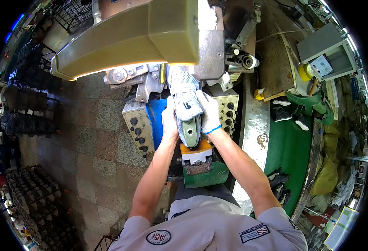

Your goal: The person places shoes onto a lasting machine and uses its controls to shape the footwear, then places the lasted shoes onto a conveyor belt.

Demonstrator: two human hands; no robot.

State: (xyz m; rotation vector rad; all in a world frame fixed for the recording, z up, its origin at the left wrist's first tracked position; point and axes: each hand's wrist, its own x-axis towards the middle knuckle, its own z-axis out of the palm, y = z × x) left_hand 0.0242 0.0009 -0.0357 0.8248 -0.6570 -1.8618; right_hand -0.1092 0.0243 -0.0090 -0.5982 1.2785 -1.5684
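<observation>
Grips a light blue-grey shoe [184, 90] between both hands, just beyond the near edge of the machine hood [125, 54]. Wraps the left hand [169, 120] closed along the shoe's left flank; clasps the right flank with the right hand [209, 112], in a white glove with a blue cuff [214, 129]. Points the toe away, in among the metal parts [148, 88] under the hood, and the heel back toward the light grey shirt [209, 228]. Shows a green shoe mould [190, 133] inside the shoe's opening. Holds the heel end right by an orange pad [196, 147] on a metal bracket [197, 164]; can't tell touching from near-touching there.

Has a knobbed control box [136, 113] on the left, with a blue sheet [155, 119] along its inner edge, and a second knobbed box [228, 101] on the right. Farther right, has a green belt [288, 152], with dark shoes [282, 114] toward its far end and more footwear [279, 186] by its left edge. Beyond, has a wooden table [272, 54] with a yellow tape roll [304, 72] at its right edge. Across the tiled floor [92, 138], has loaded racks [37, 201] on the far left.
</observation>
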